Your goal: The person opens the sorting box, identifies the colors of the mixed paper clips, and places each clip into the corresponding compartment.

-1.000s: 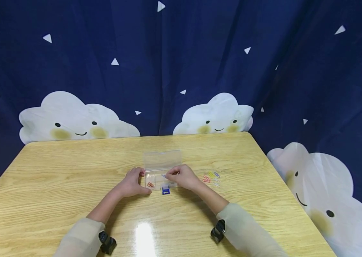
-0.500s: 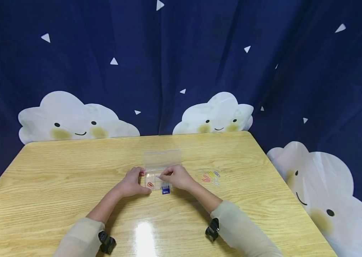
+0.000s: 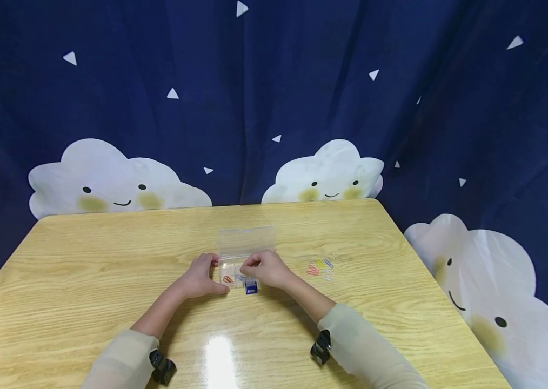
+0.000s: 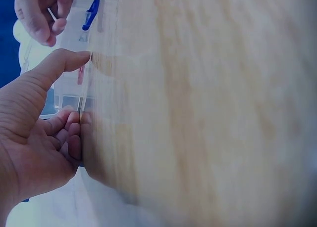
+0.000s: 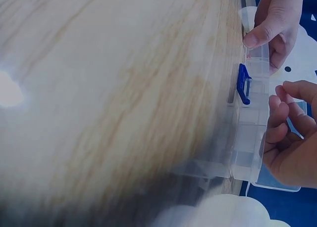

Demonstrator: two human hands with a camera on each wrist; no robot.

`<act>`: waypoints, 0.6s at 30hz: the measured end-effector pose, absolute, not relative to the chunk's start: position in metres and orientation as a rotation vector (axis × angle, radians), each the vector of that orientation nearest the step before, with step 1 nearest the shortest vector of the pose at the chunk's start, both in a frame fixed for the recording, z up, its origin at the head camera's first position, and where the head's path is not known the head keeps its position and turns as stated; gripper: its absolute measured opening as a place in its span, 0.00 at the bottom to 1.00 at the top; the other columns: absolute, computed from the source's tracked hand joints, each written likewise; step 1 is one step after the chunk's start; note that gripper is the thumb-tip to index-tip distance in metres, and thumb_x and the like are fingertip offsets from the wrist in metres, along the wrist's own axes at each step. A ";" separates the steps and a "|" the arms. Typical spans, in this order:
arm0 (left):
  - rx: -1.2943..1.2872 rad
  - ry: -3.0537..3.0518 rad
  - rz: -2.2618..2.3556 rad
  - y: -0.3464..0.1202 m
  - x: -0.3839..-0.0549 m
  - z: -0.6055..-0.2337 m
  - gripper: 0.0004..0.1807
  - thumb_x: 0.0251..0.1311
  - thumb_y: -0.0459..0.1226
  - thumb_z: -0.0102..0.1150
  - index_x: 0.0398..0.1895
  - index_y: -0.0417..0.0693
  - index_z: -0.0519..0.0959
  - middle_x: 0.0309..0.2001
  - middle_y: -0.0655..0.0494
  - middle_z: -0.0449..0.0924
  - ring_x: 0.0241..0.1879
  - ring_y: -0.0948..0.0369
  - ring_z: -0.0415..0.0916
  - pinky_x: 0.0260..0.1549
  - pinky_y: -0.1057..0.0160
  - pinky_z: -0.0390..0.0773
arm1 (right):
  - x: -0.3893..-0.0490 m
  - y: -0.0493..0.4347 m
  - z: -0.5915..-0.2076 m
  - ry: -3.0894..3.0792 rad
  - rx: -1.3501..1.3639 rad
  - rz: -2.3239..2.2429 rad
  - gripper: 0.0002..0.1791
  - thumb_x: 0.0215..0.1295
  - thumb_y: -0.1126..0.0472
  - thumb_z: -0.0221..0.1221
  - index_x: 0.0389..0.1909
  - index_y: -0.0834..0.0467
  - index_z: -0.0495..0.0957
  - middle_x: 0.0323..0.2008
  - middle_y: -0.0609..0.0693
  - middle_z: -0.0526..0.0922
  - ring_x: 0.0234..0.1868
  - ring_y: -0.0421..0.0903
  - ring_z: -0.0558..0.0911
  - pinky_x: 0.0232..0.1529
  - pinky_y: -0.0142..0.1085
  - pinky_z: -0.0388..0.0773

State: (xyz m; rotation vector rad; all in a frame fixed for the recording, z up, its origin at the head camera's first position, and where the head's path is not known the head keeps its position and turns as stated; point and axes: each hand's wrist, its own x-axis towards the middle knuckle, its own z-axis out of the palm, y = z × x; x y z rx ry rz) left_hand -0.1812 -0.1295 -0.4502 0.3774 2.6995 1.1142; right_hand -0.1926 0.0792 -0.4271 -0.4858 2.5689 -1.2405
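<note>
A clear plastic compartment box (image 3: 227,267) lies on the table with its lid (image 3: 246,241) raised at the back and a blue latch (image 3: 251,287) at the front. Red paper clips (image 3: 227,279) lie in the leftmost compartment, and a blue paper clip (image 3: 240,277) is in the one beside it. My left hand (image 3: 201,278) grips the box's left end, thumb at the front and fingers behind. Over the box hovers my right hand (image 3: 269,268), loosely curled, with nothing visible between thumb and fingertips (image 5: 280,91). It hides the box's right part in the head view.
To the right of the box lie red clips (image 3: 312,270), yellow clips (image 3: 320,263), a blue clip (image 3: 328,263) and pale clips (image 3: 328,276). The wooden table (image 3: 108,270) ends at a dark blue curtain (image 3: 303,70) with clouds.
My right hand has shifted left over the box and let go of the blue paper clip, which now lies in the second compartment. The left hand keeps its place on the box.
</note>
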 end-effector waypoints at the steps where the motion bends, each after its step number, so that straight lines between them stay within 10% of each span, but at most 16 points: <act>1: 0.381 2.701 1.118 -0.130 -0.181 -0.451 0.37 0.33 0.42 0.75 0.48 0.36 0.68 0.43 0.47 0.68 0.42 0.54 0.62 0.40 0.60 0.64 | -0.193 0.079 -0.428 2.571 -0.487 -1.239 0.08 0.58 0.57 0.61 0.30 0.58 0.84 0.29 0.49 0.84 0.28 0.36 0.74 0.30 0.28 0.71; 18: 0.379 2.720 1.110 -0.129 -0.182 -0.453 0.38 0.33 0.42 0.76 0.49 0.36 0.68 0.42 0.48 0.68 0.43 0.54 0.62 0.41 0.60 0.64 | -0.193 0.092 -0.421 2.549 -0.397 -1.261 0.08 0.59 0.56 0.61 0.32 0.56 0.84 0.31 0.48 0.83 0.28 0.38 0.74 0.29 0.30 0.72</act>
